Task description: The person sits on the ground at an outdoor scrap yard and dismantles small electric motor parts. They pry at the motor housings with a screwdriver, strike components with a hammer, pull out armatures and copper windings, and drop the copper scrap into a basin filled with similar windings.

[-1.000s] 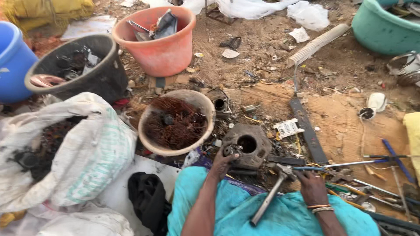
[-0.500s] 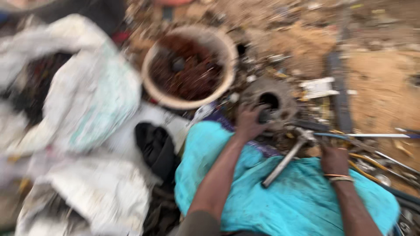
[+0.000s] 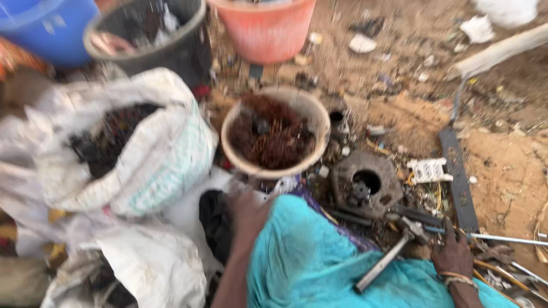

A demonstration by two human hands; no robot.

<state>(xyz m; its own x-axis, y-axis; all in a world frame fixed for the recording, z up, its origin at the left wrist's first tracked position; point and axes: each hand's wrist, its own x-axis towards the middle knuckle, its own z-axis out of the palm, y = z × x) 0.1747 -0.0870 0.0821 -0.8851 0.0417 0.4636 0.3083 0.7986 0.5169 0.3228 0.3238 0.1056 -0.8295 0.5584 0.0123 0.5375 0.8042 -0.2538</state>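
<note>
We noted the view was blurred. At far left a blue tub [image 3: 43, 25] stood beside a dark bucket [image 3: 151, 37], with an orange bucket [image 3: 264, 28] to their right. Below them a white sack [image 3: 154, 154] lay open, dark scrap showing in its mouth. A round bowl [image 3: 274, 134] of reddish-brown wire sat on the ground just right of the sack.

The left hand [image 3: 246, 214] was low, between the sack and our turquoise cloth [image 3: 308, 262], beside a dark bundle [image 3: 216, 219]. Its fingers were curled under and blurred; we could not tell whether they gripped anything.

Right of the bowl lay a grey metal casting [image 3: 365, 182] with a round hole, resting on the dirt and apart from both hands. A hammer [image 3: 388, 259] lay with its handle on the turquoise cloth, head toward the casting. The right hand [image 3: 454, 254] rested flat on the ground near the hammer head, fingers spread apart, touching a thin metal rod [image 3: 502, 238]. A dark flat bar [image 3: 459, 177] lay beyond it.
</note>
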